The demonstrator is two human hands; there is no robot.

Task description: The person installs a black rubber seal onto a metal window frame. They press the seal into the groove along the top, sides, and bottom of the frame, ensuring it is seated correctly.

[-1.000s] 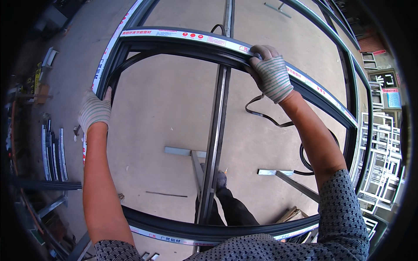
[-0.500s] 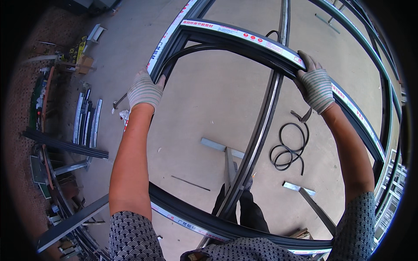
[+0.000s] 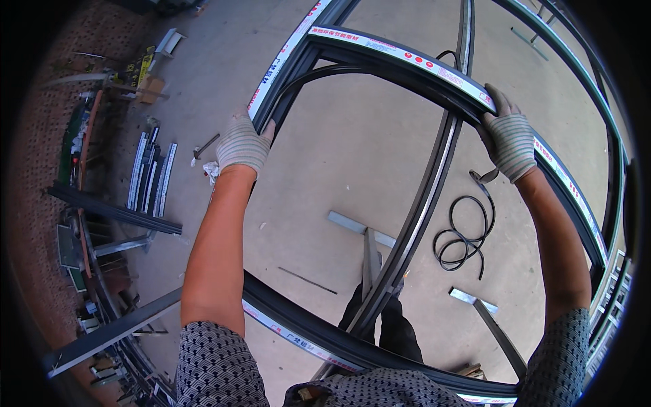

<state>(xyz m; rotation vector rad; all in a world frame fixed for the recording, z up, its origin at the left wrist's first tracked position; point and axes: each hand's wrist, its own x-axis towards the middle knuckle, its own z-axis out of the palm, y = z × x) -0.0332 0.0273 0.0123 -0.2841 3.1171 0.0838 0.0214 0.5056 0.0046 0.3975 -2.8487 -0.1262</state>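
"Two hands, both in striped gloves, both on the black frame! Where exactly?"

"Left hand first: it clasps the left-hand bar just below the corner, thumb along the inner edge, the other fingers round the outer side."

"And the right hand?"

"Curled over the crossbar, fingers bent across the film-covered top face. The thumb is hidden, so I can't tell where it presses."

"What's that dark curve by the corner?"

"A black strip, bowing across the inside of the corner, between the left bar and the crossbar, both hands near it!"

"Plenty below, too."

"Yes, a looped black cord lies on the floor, below the right hand. A metal upright runs beneath the frame, and bundled profiles lie off to the left."

"The frame itself?"

"Right in front of the person, reaching almost to the patterned shirt."
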